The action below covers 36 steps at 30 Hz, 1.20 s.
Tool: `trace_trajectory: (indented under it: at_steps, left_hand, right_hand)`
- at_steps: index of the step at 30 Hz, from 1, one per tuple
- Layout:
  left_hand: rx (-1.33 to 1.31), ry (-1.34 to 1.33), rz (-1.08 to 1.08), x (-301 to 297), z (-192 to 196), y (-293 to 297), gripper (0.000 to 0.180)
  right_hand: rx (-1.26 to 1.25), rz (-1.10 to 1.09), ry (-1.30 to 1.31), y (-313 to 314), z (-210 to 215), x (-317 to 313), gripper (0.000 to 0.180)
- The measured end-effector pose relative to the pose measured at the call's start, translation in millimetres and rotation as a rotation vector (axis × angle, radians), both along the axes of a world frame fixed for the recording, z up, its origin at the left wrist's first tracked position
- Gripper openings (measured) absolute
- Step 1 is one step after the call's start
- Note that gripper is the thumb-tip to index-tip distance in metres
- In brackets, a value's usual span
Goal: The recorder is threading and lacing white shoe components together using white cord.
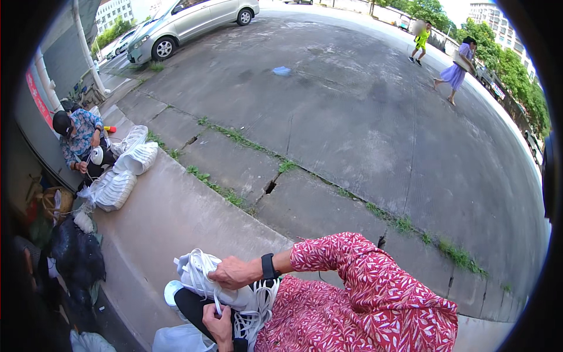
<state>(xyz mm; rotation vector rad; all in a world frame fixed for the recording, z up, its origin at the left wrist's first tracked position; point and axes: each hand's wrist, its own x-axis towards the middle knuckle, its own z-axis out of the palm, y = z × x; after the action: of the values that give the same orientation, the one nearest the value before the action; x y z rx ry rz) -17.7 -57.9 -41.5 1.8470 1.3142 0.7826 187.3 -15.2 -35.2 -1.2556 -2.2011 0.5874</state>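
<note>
A white lace-up shoe (189, 274) rests over my black-clad leg, its toe toward the upper left. Loose white laces lie across its top. My right hand (230, 273) reaches over the shoe from the right, its fingers closed on the laces at the upper. Just below, my left hand (218, 326) pinches a white shoelace (218, 304) between thumb and fingers. A bunch of white laces (253, 321) hangs over my lap beside the shoe. The shoe's far side and part of the lace under my right hand are hidden.
A translucent plastic bag (180, 340) lies at my lower left. A seated co-worker (79, 138) handles a white shoe (97, 155) beside stacked white shoes (120, 183). Black bags (76, 258) line the left wall. A silver car (196, 26) and two walkers are farther off.
</note>
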Motion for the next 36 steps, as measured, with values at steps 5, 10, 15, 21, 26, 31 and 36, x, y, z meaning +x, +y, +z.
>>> trace_trajectory:
  at_steps: [5,10,15,21,26,31,36]
  left_hand:
    - [-0.029,0.022,0.010,2,9,1,0.012]
    - [-0.068,-0.022,0.008,7,2,4,0.014]
    - [-0.047,0.008,0.042,1,1,3,0.015]
    - [-0.097,-0.047,0.037,0,-2,4,0.017]
    - [-0.071,-0.070,0.101,5,13,3,0.024]
    - [0.315,-0.017,0.010,18,52,-2,0.027]
    - [0.286,0.047,-0.454,52,30,-12,0.035]
  right_hand:
    - [-0.023,0.025,-0.062,-6,10,24,0.014]
    - [0.048,-0.049,-0.050,-6,7,46,0.011]
    - [0.061,-0.063,-0.005,-6,7,52,0.007]
    - [-0.077,-0.092,0.065,1,12,50,0.009]
    - [-0.381,-0.100,0.332,27,49,45,0.017]
    - [-0.631,-0.078,0.699,51,101,27,0.025]
    - [-0.663,0.072,0.849,69,134,-1,0.025]
